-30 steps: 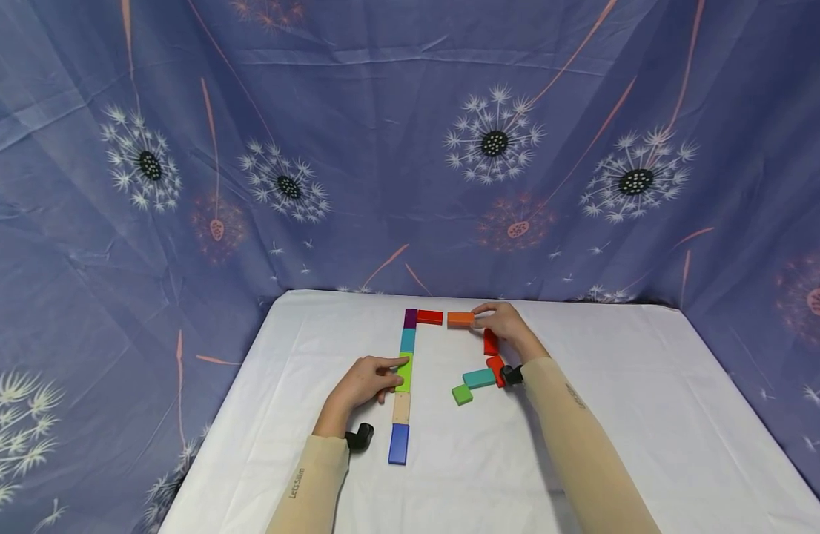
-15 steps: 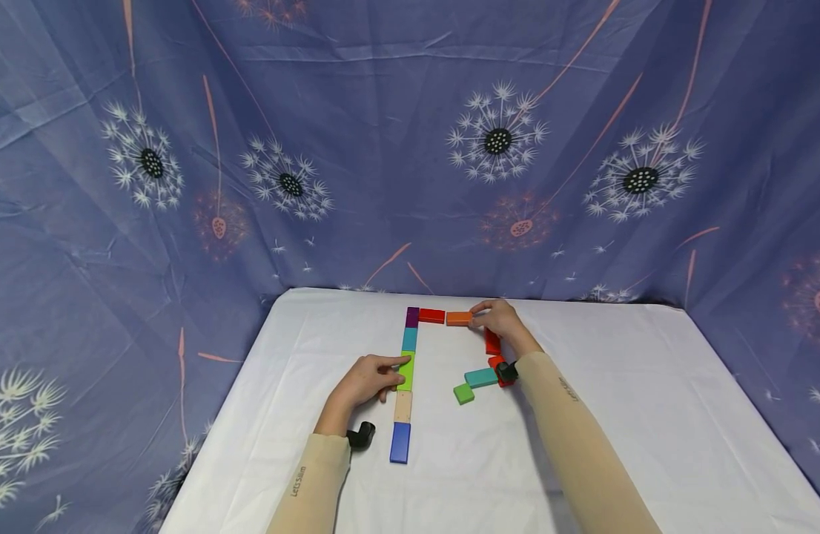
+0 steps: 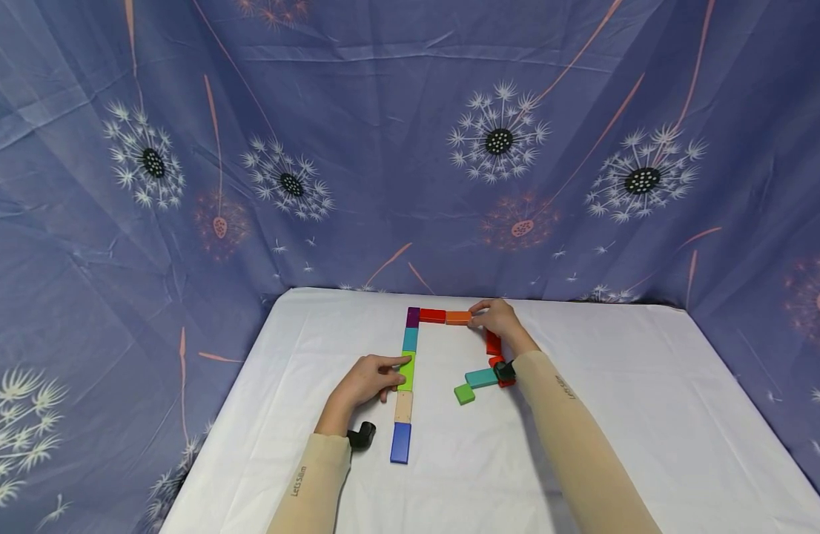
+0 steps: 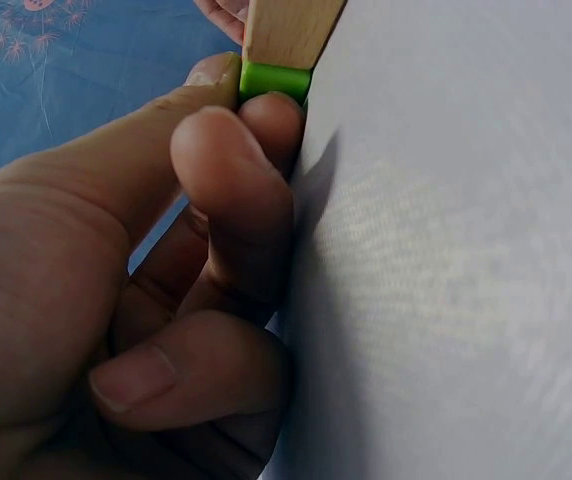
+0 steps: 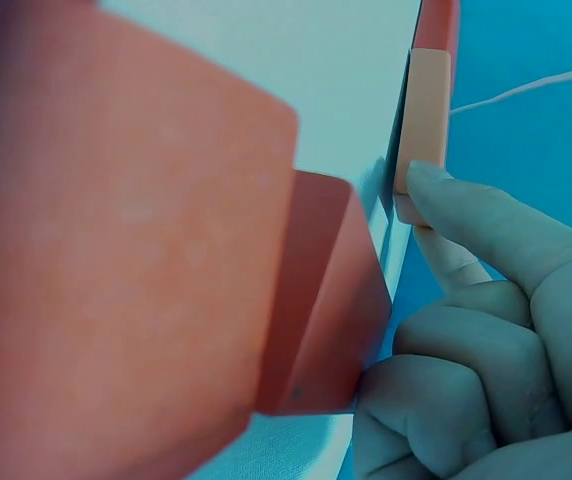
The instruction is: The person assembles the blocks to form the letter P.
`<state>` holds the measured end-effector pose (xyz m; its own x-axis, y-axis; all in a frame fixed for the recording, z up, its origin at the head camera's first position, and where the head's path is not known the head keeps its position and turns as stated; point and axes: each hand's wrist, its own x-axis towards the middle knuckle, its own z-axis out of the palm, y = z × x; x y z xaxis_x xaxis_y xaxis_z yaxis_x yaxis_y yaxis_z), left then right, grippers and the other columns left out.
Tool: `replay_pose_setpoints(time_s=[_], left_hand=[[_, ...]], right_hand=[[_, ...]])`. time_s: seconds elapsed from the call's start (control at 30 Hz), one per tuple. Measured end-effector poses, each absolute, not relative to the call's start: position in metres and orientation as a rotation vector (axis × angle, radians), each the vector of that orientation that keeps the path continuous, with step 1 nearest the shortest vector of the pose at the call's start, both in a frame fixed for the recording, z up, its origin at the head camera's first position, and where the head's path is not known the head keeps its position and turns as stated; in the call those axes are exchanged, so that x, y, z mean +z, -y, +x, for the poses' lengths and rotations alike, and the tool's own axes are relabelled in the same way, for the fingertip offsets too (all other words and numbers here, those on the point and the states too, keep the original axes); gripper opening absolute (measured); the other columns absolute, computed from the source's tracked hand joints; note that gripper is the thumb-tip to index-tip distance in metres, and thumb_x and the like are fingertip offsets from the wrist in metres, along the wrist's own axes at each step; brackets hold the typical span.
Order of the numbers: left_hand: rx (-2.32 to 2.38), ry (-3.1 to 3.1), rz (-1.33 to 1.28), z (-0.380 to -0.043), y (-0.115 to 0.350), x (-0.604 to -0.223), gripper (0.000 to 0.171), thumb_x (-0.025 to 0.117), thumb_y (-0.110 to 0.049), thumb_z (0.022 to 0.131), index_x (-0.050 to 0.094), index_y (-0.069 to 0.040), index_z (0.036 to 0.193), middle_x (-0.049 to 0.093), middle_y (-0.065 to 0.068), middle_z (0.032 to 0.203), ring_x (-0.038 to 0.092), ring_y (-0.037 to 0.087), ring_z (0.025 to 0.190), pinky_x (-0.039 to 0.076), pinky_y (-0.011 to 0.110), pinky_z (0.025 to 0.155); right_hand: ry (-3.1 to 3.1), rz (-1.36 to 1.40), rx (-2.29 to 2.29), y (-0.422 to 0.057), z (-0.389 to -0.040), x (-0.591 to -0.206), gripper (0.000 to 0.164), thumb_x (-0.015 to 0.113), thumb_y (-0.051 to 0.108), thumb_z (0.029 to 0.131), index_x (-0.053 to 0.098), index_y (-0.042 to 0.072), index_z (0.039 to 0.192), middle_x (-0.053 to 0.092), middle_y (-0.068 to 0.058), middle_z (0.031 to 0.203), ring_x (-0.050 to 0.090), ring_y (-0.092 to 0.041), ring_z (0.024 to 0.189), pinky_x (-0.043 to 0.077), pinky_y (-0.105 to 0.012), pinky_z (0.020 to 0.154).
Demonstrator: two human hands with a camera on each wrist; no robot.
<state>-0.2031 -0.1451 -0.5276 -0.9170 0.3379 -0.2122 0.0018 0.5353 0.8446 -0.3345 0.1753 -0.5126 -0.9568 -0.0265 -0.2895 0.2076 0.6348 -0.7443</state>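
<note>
My left hand [image 3: 366, 382] is at the lime green block [image 3: 406, 374], its thumb and index finger on it and the other fingers curled. In the left wrist view the fingertips meet the end of that green block [image 4: 274, 80]. At the far side my right hand [image 3: 497, 319] pinches the right end of an orange block [image 3: 457, 318] between thumb and index finger. That orange block [image 5: 424, 115] meets the red block [image 3: 433, 316] end to end. A purple block [image 3: 413, 317] stands at the corner, left of the red one.
Below the purple block run a light blue block [image 3: 410, 339], the lime one, a bare wood block [image 3: 403, 406] and a blue block [image 3: 399, 443]. Right of them lie a red block [image 3: 493, 343], a partly hidden second red block, a teal block [image 3: 481, 378] and a green block [image 3: 464, 394].
My right hand has slid the orange block left, closing the gap to the red block. My left hand has stayed on the lime green block.
</note>
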Motion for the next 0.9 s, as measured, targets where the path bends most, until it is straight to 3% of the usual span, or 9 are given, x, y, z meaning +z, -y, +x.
replay_pose_setpoints(time_s=[0.53,0.9], left_hand=[[1.358,-2.411,0.264,-0.202,0.1454,-0.5279,0.049,0.077,-0.025,0.098,0.068,-0.027,0.145,0.068,0.0,0.074,0.057,0.012,0.049,0.048,0.031,0.064],[1.344,-2.421,0.267,-0.2024,0.1453,-0.5276,0.048,0.078,-0.025,0.098,0.068,-0.028,0.145,0.066,0.001,0.073,0.058,0.012,0.049,0.048,0.031,0.064]], right_hand=[[-2.616,0.174,-1.158,-0.1716,-0.3365,-0.5129,0.041,0.086,0.02,0.088,0.077,0.012,0.127,0.065,-0.019,0.133,0.058,-0.028,0.104,0.049,-0.037,0.092],[-2.604,0.2,-1.165,-0.1722,-0.3358,-0.5126,0.048,0.087,0.02,0.086,0.074,0.013,0.132,0.056,-0.021,0.15,0.054,-0.032,0.119,0.048,-0.046,0.109]])
